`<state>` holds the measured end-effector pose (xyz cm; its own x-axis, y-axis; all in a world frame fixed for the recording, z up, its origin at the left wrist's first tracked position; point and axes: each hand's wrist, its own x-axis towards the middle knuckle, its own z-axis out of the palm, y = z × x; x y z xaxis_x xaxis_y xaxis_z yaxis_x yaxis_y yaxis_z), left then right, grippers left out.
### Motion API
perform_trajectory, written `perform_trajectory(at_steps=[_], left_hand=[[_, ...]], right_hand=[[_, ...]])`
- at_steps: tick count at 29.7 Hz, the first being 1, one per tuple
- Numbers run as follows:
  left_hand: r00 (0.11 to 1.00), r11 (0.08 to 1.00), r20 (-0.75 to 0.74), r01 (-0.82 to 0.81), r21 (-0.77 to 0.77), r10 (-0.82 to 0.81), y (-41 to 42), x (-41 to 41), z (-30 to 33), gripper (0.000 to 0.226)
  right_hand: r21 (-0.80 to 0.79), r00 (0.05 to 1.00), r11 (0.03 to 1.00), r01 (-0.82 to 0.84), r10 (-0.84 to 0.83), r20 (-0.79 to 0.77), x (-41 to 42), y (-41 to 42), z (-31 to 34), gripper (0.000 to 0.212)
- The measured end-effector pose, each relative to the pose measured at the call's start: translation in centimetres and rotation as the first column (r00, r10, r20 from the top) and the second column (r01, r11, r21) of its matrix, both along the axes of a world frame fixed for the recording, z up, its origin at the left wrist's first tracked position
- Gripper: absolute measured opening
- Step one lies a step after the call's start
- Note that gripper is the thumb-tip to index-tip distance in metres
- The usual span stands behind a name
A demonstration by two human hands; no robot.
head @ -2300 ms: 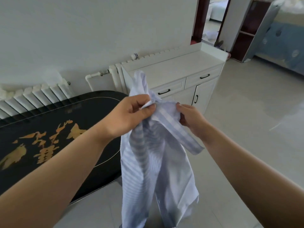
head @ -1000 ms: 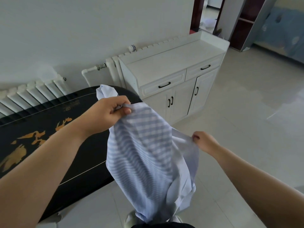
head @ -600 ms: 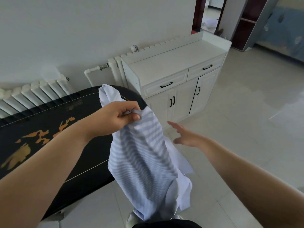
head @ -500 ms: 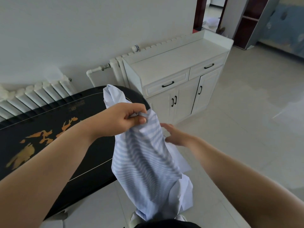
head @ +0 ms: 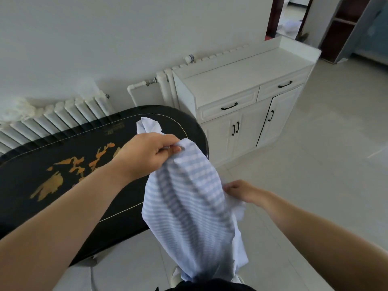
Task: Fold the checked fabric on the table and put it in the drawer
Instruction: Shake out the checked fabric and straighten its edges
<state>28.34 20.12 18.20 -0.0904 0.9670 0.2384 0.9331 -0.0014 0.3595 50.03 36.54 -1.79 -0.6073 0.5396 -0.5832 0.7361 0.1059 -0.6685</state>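
Both hands grip fabric (head: 189, 198); drawers (head: 228, 106) shut.

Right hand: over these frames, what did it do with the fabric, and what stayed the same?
The right hand let go of the checked fabric, opened, then came back and pinched its right edge lower down. The left hand kept its grip on the top corner; the fabric still hangs unfolded beside the black table.

Checked fabric (head: 189, 206) lower end hidden behind dark clothing, table (head: 63, 185) cut off at left edge
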Motion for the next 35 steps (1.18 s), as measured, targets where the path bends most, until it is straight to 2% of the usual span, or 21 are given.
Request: perform_trajectory(at_steps=[3, 4, 7, 9, 11, 12, 15, 18, 20, 22, 23, 24, 26, 28, 29, 30, 31, 32, 33, 34, 35], left_hand=[[0.991, 0.981, -0.126, -0.025, 0.191, 0.050, -0.3, 0.1, -1.2, 0.017], [0.992, 0.971, -0.120, -0.010, 0.239, 0.040, -0.4, 0.2, -1.4, 0.017], [0.989, 0.951, 0.010, 0.136, 0.279, -0.145, -0.7, 2.1, -1.3, 0.024], [0.959, 0.953, 0.147, 0.209, 0.217, -0.244, -0.9, 4.1, -1.1, 0.023], [0.941, 0.965, 0.231, 0.218, 0.149, -0.248, -0.7, 5.7, -0.9, 0.019], [0.945, 0.967, 0.221, 0.213, 0.136, -0.240, -0.4, 6.3, -0.9, 0.013], [0.975, 0.967, 0.083, 0.190, 0.167, -0.206, 0.9, 7.1, -1.1, 0.005], [0.994, 0.983, -0.064, 0.103, 0.155, -0.094, 1.9, 7.6, -1.7, 0.010], [0.989, 0.984, -0.114, 0.112, 0.138, -0.096, 2.2, 7.4, -1.9, 0.016], [0.986, 0.982, -0.125, 0.125, 0.144, -0.107, 2.3, 7.0, -2.1, 0.018], [0.989, 0.983, -0.118, 0.108, 0.148, -0.091, 2.3, 6.9, -2.1, 0.020], [0.994, 0.987, -0.076, 0.084, 0.138, -0.074, 2.3, 6.8, -2.0, 0.022], [0.984, 0.997, 0.172, 0.047, 0.054, -0.056, 2.0, 6.6, -1.7, 0.018], [0.879, 0.998, 0.474, -0.029, -0.056, 0.052, 1.7, 5.4, -1.3, 0.011], [0.840, 0.989, 0.523, -0.143, -0.050, 0.147, 1.5, 4.4, -1.2, 0.010], [0.848, 0.954, 0.475, -0.294, 0.054, 0.235, 1.1, 3.4, -1.0, 0.017], [0.882, 0.895, 0.372, -0.387, 0.223, 0.289, 0.7, 2.7, -0.8, 0.027], [0.932, 0.868, 0.244, -0.345, 0.358, 0.270, 0.5, 2.8, -0.3, 0.039], [0.979, 0.906, 0.093, -0.201, 0.372, 0.179, 0.6, 3.3, 0.2, 0.052], [0.997, 0.967, -0.050, -0.047, 0.252, 0.061, 1.0, 4.1, 0.2, 0.066], [0.992, 0.997, -0.125, 0.040, 0.060, -0.032, 1.5, 5.1, -0.1, 0.074]], right_hand=[[-0.155, 0.938, 0.939, 0.306, -0.325, -0.118, -0.5, 0.5, 2.2, 0.037], [-0.214, 0.902, 0.901, 0.377, -0.410, -0.138, -0.6, 1.0, 3.1, 0.037], [-0.395, 0.772, 0.751, 0.530, -0.620, -0.142, -0.5, 2.7, 5.6, 0.034], [-0.427, 0.739, 0.736, 0.525, -0.643, -0.201, -0.6, 3.3, 6.9, 0.030], [-0.375, 0.771, 0.801, 0.467, -0.576, -0.271, -1.1, 3.0, 8.6, 0.024], [-0.362, 0.790, 0.834, 0.417, -0.529, -0.308, -1.4, 2.7, 9.5, 0.023], [-0.399, 0.831, 0.901, 0.170, -0.349, -0.433, -2.4, 1.1, 12.7, 0.026], [-0.270, 0.872, 0.961, -0.053, -0.088, -0.482, -2.9, -0.6, 15.6, 0.042], [-0.219, 0.872, 0.966, -0.139, 0.015, -0.490, -2.5, -1.4, 17.2, 0.051], [-0.255, 0.822, 0.932, -0.256, 0.071, -0.566, -1.5, -1.8, 18.1, 0.041], [-0.221, 0.792, 0.920, -0.323, 0.135, -0.595, -0.9, -1.9, 18.1, 0.029], [-0.147, 0.773, 0.916, -0.374, 0.221, -0.594, -0.4, -2.1, 18.1, 0.016], [0.073, 0.790, 0.938, -0.339, 0.325, -0.519, -0.2, -2.1, 17.4, 0.018], [0.285, 0.842, 0.935, -0.211, 0.322, -0.433, -0.3, -2.1, 17.1, 0.022], [0.344, 0.861, 0.923, -0.170, 0.309, -0.404, -0.2, -2.0, 17.1, 0.025], [0.368, 0.874, 0.919, -0.140, 0.290, -0.390, -0.1, -2.0, 17.1, 0.029], [0.366, 0.878, 0.922, -0.126, 0.276, -0.392, 0.1, -2.1, 17.1, 0.033], [0.367, 0.878, 0.922, -0.126, 0.275, -0.390, 0.1, -2.3, 17.2, 0.035], [0.384, 0.872, 0.914, -0.131, 0.290, -0.394, 0.1, -2.5, 17.3, 0.037], [0.405, 0.862, 0.904, -0.136, 0.310, -0.402, -0.1, -2.9, 17.3, 0.037], [0.430, 0.849, 0.893, -0.133, 0.327, -0.415, -0.3, -3.1, 17.1, 0.036]])
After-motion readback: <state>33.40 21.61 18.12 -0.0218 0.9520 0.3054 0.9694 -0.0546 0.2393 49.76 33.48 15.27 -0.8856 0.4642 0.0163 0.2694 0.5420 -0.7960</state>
